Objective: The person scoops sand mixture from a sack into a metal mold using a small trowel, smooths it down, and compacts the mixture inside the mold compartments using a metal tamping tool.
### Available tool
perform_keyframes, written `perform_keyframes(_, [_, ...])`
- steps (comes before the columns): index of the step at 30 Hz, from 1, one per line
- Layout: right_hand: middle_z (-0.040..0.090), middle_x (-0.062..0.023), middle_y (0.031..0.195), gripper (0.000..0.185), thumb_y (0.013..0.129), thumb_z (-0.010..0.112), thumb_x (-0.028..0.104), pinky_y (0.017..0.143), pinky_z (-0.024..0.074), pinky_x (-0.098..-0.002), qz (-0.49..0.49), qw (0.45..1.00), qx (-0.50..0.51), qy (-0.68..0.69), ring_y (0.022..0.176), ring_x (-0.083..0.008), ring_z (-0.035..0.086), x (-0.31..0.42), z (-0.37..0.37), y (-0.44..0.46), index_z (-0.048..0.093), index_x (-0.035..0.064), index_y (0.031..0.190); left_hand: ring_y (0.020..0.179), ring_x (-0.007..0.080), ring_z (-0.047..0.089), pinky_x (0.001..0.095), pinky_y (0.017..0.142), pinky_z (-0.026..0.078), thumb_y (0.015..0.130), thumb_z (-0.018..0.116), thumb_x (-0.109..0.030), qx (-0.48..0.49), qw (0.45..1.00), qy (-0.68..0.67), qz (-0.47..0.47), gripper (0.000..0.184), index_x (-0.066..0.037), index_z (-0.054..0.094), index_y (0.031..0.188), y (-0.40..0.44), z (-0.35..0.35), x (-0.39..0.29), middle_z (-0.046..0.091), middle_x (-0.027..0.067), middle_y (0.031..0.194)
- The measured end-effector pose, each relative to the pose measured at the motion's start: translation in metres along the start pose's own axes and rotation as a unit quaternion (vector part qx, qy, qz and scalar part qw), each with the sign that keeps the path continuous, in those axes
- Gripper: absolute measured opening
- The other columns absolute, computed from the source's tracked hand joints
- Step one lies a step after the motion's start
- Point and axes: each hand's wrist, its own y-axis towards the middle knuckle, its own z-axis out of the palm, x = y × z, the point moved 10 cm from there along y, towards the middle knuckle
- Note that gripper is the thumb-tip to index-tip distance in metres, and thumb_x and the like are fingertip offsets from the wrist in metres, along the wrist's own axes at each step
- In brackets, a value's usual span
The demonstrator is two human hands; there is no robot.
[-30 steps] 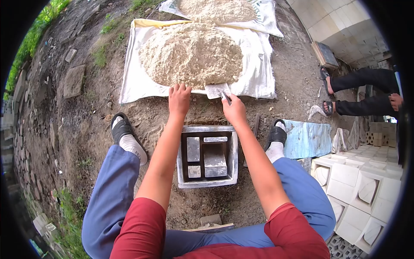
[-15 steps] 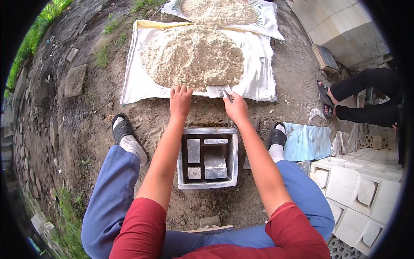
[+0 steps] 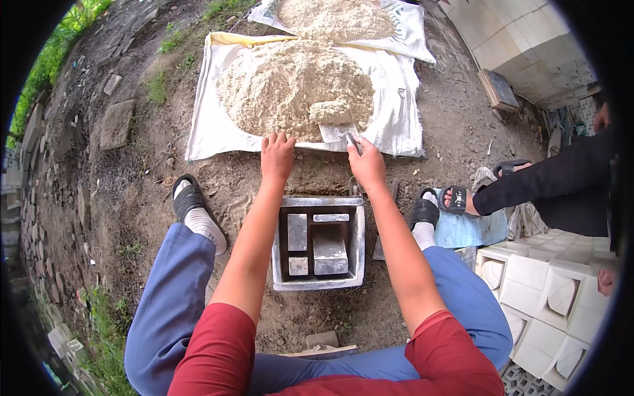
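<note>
We have a flat trowel [image 3: 338,134] gripped by its handle in our right hand [image 3: 367,165], the fingers closed around it. Its pale blade lies at the near right side of a heap of beige, crumbly material [image 3: 284,86], and a raised clump [image 3: 330,112] of the same stuff sits at the blade's far end. Our left hand [image 3: 277,155] is to the left of the trowel, its fingers bent over the near edge of the white sheet [image 3: 404,119] that bears the heap; we cannot tell whether they pinch the cloth or only rest there, for the fingertips are too small to read.

On the ground between our feet, nearer to us than the sheet, stands a square metal box [image 3: 358,244]. Inside it we see several grey blocks [image 3: 330,254] of differing sizes (the largest is at the near right), with dark gaps between them. Our forearms reach forward past the box, one on either side.

Beyond the first heap, a second heap [image 3: 337,16] lies on another white sack [image 3: 415,39], which meets the far edge of the sheet. To our right a blue sheet [image 3: 485,231] is spread just beside our right sandal [image 3: 424,210], and another person's black-clad leg [image 3: 528,188] extends over that side, with a sandalled foot above the blue sheet. Nearer on the right, pale hollow blocks [image 3: 528,280] are stacked.
</note>
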Motion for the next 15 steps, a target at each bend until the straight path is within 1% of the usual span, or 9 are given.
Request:
perform_keyframes(2, [0.075, -0.0230, 0.105, 0.037, 0.095, 0.067, 0.030, 0.087, 0.0567, -0.0449, -0.015, 0.997, -0.058, -0.046, 0.098, -0.0406, 0.072, 0.011, -0.007, -0.006, 0.071, 0.0082, 0.124, 0.101, 0.0271, 0.060, 0.0430, 0.093, 0.044, 0.087, 0.064, -0.014, 0.002, 1.000, 0.002, -0.001, 0.002, -0.013, 0.064, 0.086, 0.000, 0.002, 0.000, 0.062, 0.0051, 0.093])
perform_keyframes(3, [0.075, -0.0230, 0.105, 0.037, 0.095, 0.067, 0.030, 0.087, 0.0567, -0.0449, -0.013, 0.997, -0.058, -0.044, 0.098, -0.0406, 0.072, 0.006, -0.006, -0.003, 0.071, 0.0082, 0.124, 0.101, 0.0271, 0.060, 0.0430, 0.093, 0.044, 0.088, 0.064, -0.015, 0.004, 1.000, 0.003, -0.001, 0.003, -0.013, 0.065, 0.086, 0.000, 0.003, 0.001, 0.062, 0.0051, 0.093])
perform_keyframes(5, [0.075, -0.0233, 0.106, 0.037, 0.095, 0.066, 0.030, 0.087, 0.0567, -0.0456, -0.019, 1.000, -0.021, 0.012, 0.099, -0.0408, 0.072, -0.001, 0.002, 0.006, 0.071, 0.0081, 0.125, 0.100, 0.0270, 0.060, 0.0429, 0.093, 0.044, 0.089, 0.064, -0.015, 0.003, 1.000, -0.001, -0.002, 0.004, -0.013, 0.065, 0.086, 0.000, 0.004, 0.001, 0.062, 0.0051, 0.093])
perform_keyframes(6, [0.075, -0.0233, 0.106, 0.037, 0.095, 0.066, 0.030, 0.087, 0.0567, -0.0456, -0.019, 1.000, -0.021, 0.011, 0.099, -0.0408, 0.072, 0.002, 0.003, 0.005, 0.071, 0.0081, 0.125, 0.100, 0.0268, 0.060, 0.0428, 0.093, 0.044, 0.090, 0.064, -0.016, 0.000, 1.000, -0.004, -0.004, 0.005, -0.013, 0.065, 0.085, 0.000, 0.004, 0.002, 0.061, 0.0051, 0.092])
perform_keyframes(8, [0.075, -0.0226, 0.104, 0.036, 0.095, 0.067, 0.030, 0.086, 0.0569, -0.0447, -0.043, 0.996, -0.065, -0.035, 0.098, -0.0400, 0.072, 0.014, -0.003, 0.000, 0.072, 0.0079, 0.123, 0.100, 0.0268, 0.059, 0.0427, 0.093, 0.044, 0.090, 0.063, -0.016, 0.005, 1.000, -0.005, -0.006, 0.006, -0.013, 0.065, 0.085, 0.000, 0.005, 0.003, 0.061, 0.0051, 0.092])
perform_keyframes(9, [0.075, -0.0226, 0.104, 0.036, 0.095, 0.067, 0.030, 0.086, 0.0569, -0.0447, -0.043, 0.996, -0.065, -0.034, 0.098, -0.0400, 0.072, 0.012, -0.004, 0.003, 0.072, 0.0079, 0.123, 0.100, 0.0267, 0.059, 0.0427, 0.093, 0.044, 0.091, 0.063, -0.017, 0.009, 1.000, -0.005, -0.008, 0.007, -0.013, 0.065, 0.085, 0.000, 0.006, 0.003, 0.061, 0.0051, 0.092])
perform_keyframes(11, [0.075, -0.0226, 0.105, 0.037, 0.095, 0.066, 0.030, 0.086, 0.0570, -0.0448, -0.025, 0.999, -0.023, 0.000, 0.099, -0.0396, 0.073, 0.004, 0.002, 0.011, 0.071, 0.0083, 0.124, 0.100, 0.0267, 0.059, 0.0425, 0.093, 0.044, 0.090, 0.064, -0.016, 0.012, 1.000, -0.004, -0.009, 0.006, -0.013, 0.065, 0.085, 0.001, 0.006, 0.003, 0.061, 0.0051, 0.092])
perform_keyframes(15, [0.075, -0.0224, 0.104, 0.036, 0.095, 0.067, 0.030, 0.086, 0.0570, -0.0445, -0.047, 0.997, -0.055, -0.025, 0.098, -0.0394, 0.073, 0.015, -0.003, 0.006, 0.071, 0.0083, 0.124, 0.101, 0.0266, 0.059, 0.0422, 0.094, 0.043, 0.087, 0.064, -0.014, 0.002, 1.000, -0.012, -0.007, 0.002, -0.013, 0.065, 0.085, 0.001, 0.004, 0.003, 0.061, 0.0049, 0.094])
